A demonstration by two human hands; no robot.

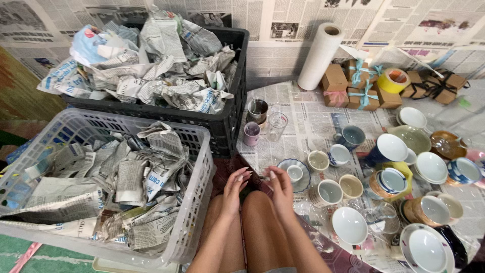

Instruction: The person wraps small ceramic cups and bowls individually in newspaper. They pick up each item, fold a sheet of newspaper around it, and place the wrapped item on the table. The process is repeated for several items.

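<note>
My left hand (235,188) and my right hand (279,188) rest over my knees, fingers loose and apart, holding nothing. Just past my right hand a small white cup sits on a blue-rimmed saucer (294,174). Beside it stand a cream mug (318,160), a white mug (327,192) and a tan cup (351,186). To my left a white plastic crate (198,172) holds several items wrapped in newspaper. Behind it a black crate (231,111) is heaped with crumpled newspaper bundles.
Many cups, bowls and saucers spread over newspaper on the floor at right, with a blue mug (386,149) among them. Small glasses (276,126) stand near the black crate. A white paper roll (319,55), brown gift boxes (356,83) and yellow tape (393,80) lie by the wall.
</note>
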